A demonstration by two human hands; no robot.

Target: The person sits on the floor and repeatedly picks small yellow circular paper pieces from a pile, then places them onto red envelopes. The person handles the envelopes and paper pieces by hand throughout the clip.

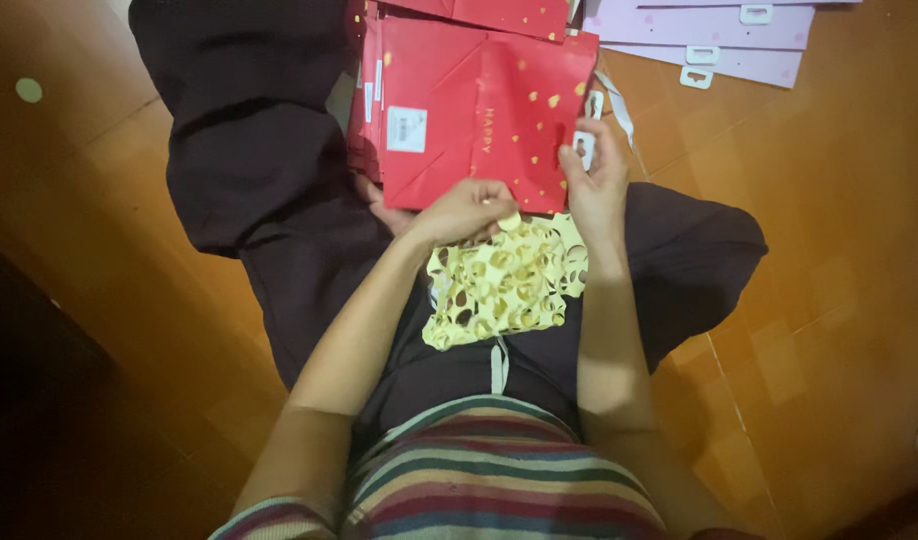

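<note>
I sit on the floor with a flat red paper gift bag (pixel 459 110) dotted with gold hearts lying across my lap. My left hand (pixel 466 212) pinches something small and pale at the bag's near edge, just above a pale yellow sticker sheet (pixel 504 285) full of punched-out holes and gold shapes. My right hand (pixel 594 175) grips the bag's right edge beside a white ribbon handle (pixel 619 105). A white label (pixel 406 129) is stuck on the red bag.
More red bags (pixel 499 15) are stacked beneath and beyond the top one. Flat lilac bags (pixel 709 40) with white tabs lie on the orange tiled floor (pixel 829 250) at upper right. My dark trousers (pixel 259 150) and striped top (pixel 489 480) fill the centre.
</note>
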